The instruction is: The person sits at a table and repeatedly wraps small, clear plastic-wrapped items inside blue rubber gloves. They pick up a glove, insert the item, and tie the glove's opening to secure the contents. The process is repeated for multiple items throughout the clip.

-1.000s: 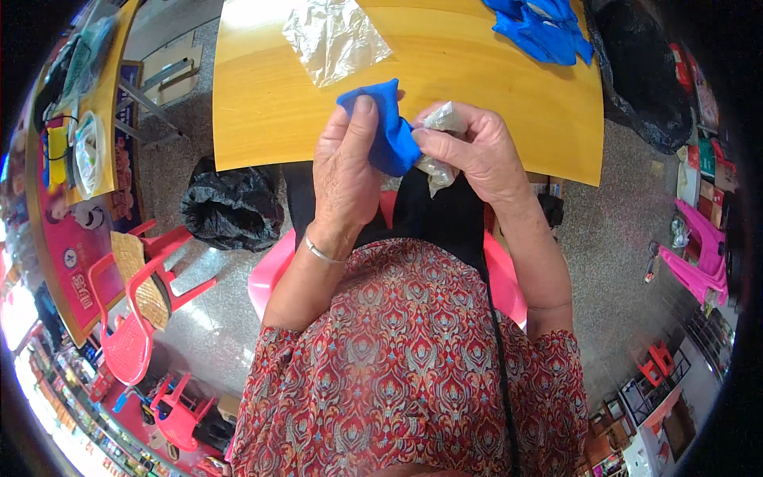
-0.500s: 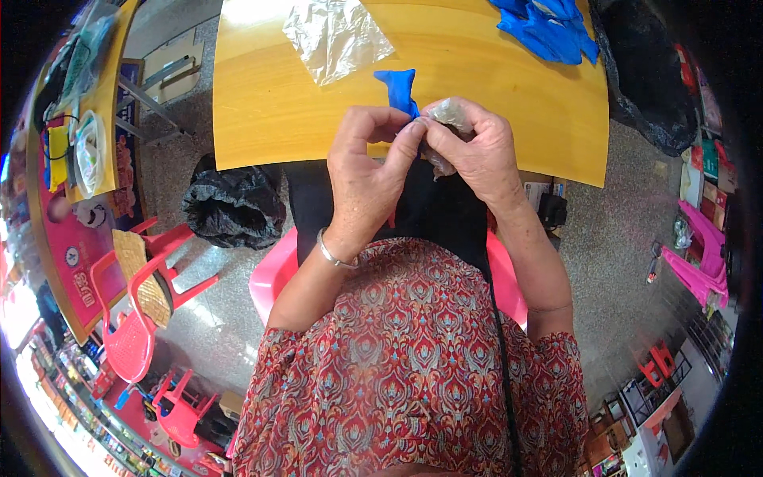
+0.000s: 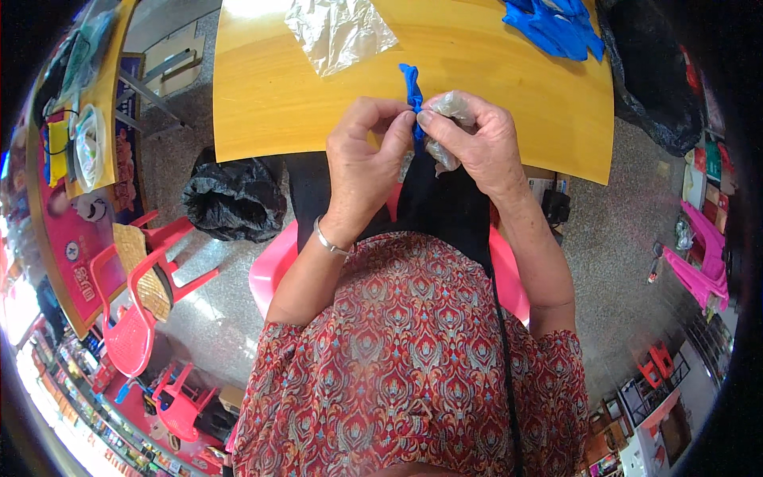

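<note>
A narrow blue piece of thin, cloth-like material [image 3: 410,83] stands up between my hands over the near edge of the table, gathered tight at its middle. My left hand [image 3: 359,163] pinches at the gathered part with thumb and forefinger. From the other side my right hand [image 3: 486,147] pinches the same spot. A crumpled clear plastic bag [image 3: 453,106] is tucked in my right hand, and part of it sticks out below the fingers. Whether a thin tie runs between the fingertips is too small to tell.
On the yellow table [image 3: 278,119] lie a flat clear plastic bag [image 3: 338,36] and several blue pieces [image 3: 556,32] at the far right. A black bag [image 3: 234,199] stands on the floor at left, near a pink chair [image 3: 131,338]. Another black bag [image 3: 656,87] hangs beyond the table's right side.
The blue piece has turned more upright and narrower, with its lower end now showing below my fingertips. Both hands stay close together, pinching at its middle.
</note>
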A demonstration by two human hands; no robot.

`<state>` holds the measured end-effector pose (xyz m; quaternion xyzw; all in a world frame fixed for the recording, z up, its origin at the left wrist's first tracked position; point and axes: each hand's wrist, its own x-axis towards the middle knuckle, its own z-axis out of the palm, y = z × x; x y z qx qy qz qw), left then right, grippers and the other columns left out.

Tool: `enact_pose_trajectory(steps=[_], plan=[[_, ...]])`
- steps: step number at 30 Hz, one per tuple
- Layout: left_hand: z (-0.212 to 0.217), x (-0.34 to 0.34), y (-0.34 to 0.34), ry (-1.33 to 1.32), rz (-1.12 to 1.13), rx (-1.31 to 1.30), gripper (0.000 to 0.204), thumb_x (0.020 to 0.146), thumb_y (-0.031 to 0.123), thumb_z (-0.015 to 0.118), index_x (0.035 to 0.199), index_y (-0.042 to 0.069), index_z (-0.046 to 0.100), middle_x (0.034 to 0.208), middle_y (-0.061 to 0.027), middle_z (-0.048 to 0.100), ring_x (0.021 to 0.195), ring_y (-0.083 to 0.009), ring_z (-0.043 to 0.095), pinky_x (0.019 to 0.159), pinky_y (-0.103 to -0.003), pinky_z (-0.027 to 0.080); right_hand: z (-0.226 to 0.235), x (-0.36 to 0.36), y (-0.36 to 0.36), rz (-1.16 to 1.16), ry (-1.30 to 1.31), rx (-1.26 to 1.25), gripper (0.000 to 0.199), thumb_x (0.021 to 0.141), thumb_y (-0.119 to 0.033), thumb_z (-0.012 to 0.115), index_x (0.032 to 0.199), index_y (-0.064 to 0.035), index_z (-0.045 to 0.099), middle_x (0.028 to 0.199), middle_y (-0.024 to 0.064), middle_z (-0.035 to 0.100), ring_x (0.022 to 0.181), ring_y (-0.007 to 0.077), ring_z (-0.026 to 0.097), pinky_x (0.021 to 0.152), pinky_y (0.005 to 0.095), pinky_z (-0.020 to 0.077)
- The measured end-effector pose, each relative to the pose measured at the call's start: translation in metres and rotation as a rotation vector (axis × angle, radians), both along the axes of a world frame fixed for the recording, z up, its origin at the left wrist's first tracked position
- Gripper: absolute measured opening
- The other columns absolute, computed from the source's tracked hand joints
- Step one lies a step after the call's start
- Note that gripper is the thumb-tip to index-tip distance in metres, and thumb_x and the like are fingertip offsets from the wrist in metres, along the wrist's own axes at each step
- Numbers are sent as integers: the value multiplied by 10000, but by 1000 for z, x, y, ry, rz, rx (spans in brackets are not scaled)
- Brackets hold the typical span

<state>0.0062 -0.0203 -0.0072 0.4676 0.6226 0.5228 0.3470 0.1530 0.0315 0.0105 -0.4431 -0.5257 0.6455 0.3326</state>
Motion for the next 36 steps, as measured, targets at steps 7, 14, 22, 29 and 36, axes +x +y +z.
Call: enact_pose_trajectory(steps=[7, 14, 22, 29, 36], plan=[[10, 6, -1, 340, 81, 98, 70, 855, 51, 661, 831, -1, 621, 815, -5, 627, 731, -64, 552, 684, -217, 459, -11, 3, 7, -114, -219, 214, 184, 812, -184, 696, 830, -4, 663, 660, 28, 639, 615, 57, 559, 580, 257, 482], [11, 11, 2, -203, 27, -110, 146, 881, 122, 672, 934, -3, 617, 842, -16, 634, 754, -70, 566, 691, -214, 466, -13, 4, 3, -89, -147, 191, 190, 812, -187, 691, 841, -1, 663, 678, 46, 656, 630, 73, 586, 584, 274, 490], [7, 6, 4, 350, -41, 15, 86, 837, 79, 684, 872, 17, 637, 787, -51, 634, 703, -126, 603, 669, -249, 470, -10, 3, 3, -72, -153, 174, 190, 812, -186, 698, 847, -2, 666, 684, 52, 660, 626, 72, 590, 577, 274, 488], [9, 4, 9, 715, 38, 243, 74, 763, 50, 675, 800, 61, 611, 747, -101, 579, 686, -278, 571, 586, -396, 396, -15, 5, 4, -98, -158, 168, 163, 827, -170, 692, 850, -12, 663, 680, 19, 640, 590, 52, 558, 534, 240, 458], [7, 11, 9, 587, 42, 178, 89, 787, 15, 689, 854, 6, 630, 744, -103, 618, 644, -196, 627, 599, -296, 491, -22, 8, 10, -53, -73, 108, 159, 856, -151, 685, 942, -22, 649, 722, -21, 613, 589, 38, 539, 478, 197, 427]])
